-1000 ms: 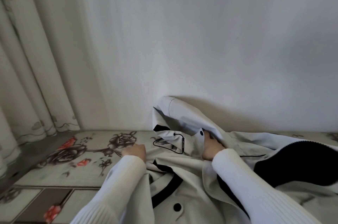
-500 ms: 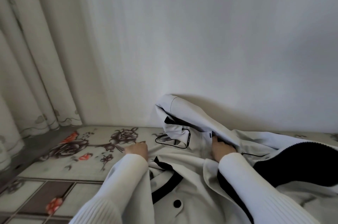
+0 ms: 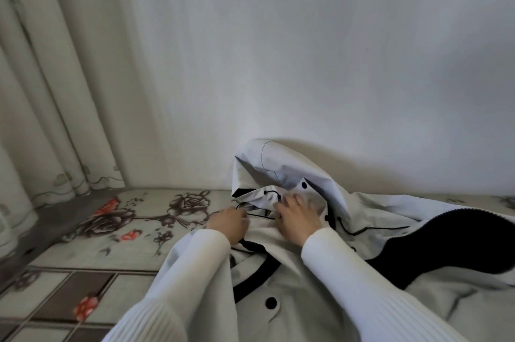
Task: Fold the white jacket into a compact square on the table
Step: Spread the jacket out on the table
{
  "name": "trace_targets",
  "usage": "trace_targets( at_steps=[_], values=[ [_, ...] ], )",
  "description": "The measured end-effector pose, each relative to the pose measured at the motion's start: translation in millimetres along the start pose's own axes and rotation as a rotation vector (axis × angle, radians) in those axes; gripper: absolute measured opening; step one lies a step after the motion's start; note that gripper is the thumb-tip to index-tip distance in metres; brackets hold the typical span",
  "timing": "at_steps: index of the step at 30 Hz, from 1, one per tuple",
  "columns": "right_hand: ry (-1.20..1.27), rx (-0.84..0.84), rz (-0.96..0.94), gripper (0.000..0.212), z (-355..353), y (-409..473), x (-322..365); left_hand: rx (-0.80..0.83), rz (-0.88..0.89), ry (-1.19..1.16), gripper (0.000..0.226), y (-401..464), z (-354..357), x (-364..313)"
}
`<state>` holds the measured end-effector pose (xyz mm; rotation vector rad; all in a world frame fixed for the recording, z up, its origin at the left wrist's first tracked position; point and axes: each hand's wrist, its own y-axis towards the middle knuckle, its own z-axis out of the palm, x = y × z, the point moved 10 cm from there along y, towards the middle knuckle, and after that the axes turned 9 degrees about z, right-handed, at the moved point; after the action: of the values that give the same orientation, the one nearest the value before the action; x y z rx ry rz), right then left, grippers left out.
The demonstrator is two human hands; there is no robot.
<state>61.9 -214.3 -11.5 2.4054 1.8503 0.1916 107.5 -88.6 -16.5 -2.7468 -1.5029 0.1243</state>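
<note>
Two hands are on the white jacket (image 3: pixel 320 272), and we judge the fold barely begun. The garment lies rumpled on the floral table (image 3: pixel 111 230), its bulk spread toward us and off to the right of the hands, its hood (image 3: pixel 278 166) propped up against the wall (image 3: pixel 306 48) behind it. Nothing yet reads as a clean crease or a squared edge: the black-trimmed front placket with its black snap button (image 3: pixel 271 303) curves loosely below the hands, and the dark lining (image 3: pixel 446 241) gapes open at the right side of the jacket.

Our left hand (image 3: pixel 229 223) sits at the jacket's left edge below the hood, fingers curled down into the fabric; we take it as a grip on the cloth, though the fingertips are hidden. Our right hand (image 3: pixel 298 220) rests just right of it at the hood's base, fingers spread apart and laid over the cloth beside the black drawcord (image 3: pixel 271 196); it seems to press or smooth rather than pinch, though blur leaves that unsure.

What is left, as we judge it, is nearly everything: flatten the hood onto the body, close the front, bring in the sleeves, then fold the length down to a square.

Of containers we see none. The jacket's own hood hollow holds only folded cloth and cord. Left of the jacket the table shows its rose print, and the pale curtain (image 3: pixel 41 90) hangs at the far left beside the wall.
</note>
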Motion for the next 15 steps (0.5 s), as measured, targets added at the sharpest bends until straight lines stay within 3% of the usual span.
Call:
trace_targets(
  at_steps=[3,7,10,15],
  values=[
    [0.06,0.281,0.17,0.061,46.7,-10.4,-28.7,0.195,0.06,-0.164,0.049,-3.8,30.3,-9.2],
    [0.158,0.402,0.115,0.066,41.8,-14.7,-32.7,0.22,0.063,-0.127,0.05,-4.5,36.1,-9.9],
    [0.305,0.359,0.034,0.057,12.0,-19.8,-36.9,0.147,0.062,-0.046,0.044,-3.1,21.8,-15.5],
    [0.333,0.195,0.109,0.033,-29.8,-29.8,-73.0,0.017,0.153,-0.004,0.045,-12.3,-7.4,-58.9]
  ],
)
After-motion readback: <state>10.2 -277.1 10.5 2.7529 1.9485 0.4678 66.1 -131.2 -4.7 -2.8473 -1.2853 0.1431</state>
